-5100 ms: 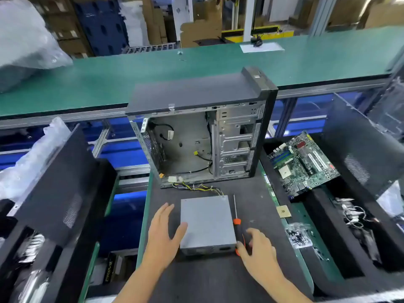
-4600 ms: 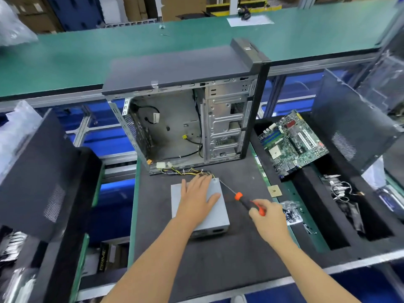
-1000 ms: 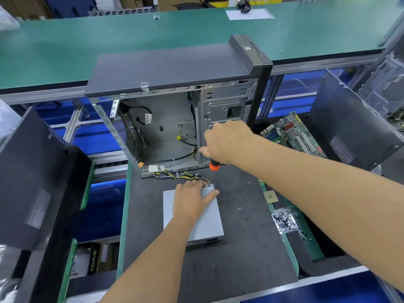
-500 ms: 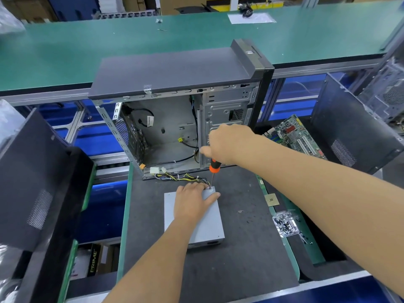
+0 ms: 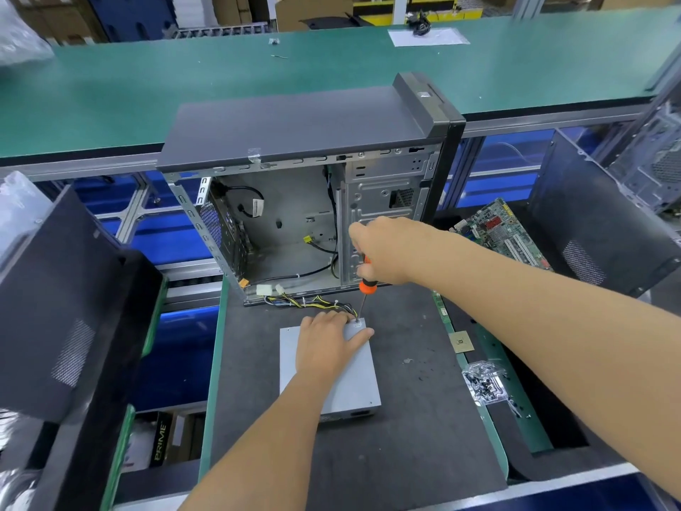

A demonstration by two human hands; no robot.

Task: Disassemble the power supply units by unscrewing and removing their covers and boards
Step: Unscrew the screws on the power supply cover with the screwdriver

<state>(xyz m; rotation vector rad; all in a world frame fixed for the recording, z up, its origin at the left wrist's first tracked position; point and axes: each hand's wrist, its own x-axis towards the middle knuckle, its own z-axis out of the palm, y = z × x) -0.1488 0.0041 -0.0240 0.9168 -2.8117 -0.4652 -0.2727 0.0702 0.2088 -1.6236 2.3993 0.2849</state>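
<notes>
- A workshop: a dark mat (image 5: 405, 418) covers the near bench, and a long green conveyor (image 5: 147, 86) runs across behind it.
- The PSU (image 5: 353, 381), a flat grey metal box, lies on the mat in front of the person, its cover on.
- The left hand (image 5: 326, 343) rests flat on the PSU's far end, fingers straight and slightly spread, thumb out toward the right corner.
- The right hand (image 5: 387, 250) is wrapped round the handle of an orange screwdriver (image 5: 365, 285), fingers curled tight on it.
- The screwdriver stands nearly upright, its tip down at the PSU's far right corner, just beside the left thumb.
- A bundle of yellow and black wires (image 5: 313, 302) runs from the PSU's far edge toward an open PC case (image 5: 306, 201) standing at the back of the mat.
- The case has its side off; loose cables lie inside.
- To the right, a motherboard (image 5: 505, 234) leans in a black bin, near a dark side panel (image 5: 597, 215).
- A small chip (image 5: 460, 341) and a clear bag of screws (image 5: 484, 385) lie at the mat's right edge.
- Another dark panel (image 5: 62, 307) leans at the left.
</notes>
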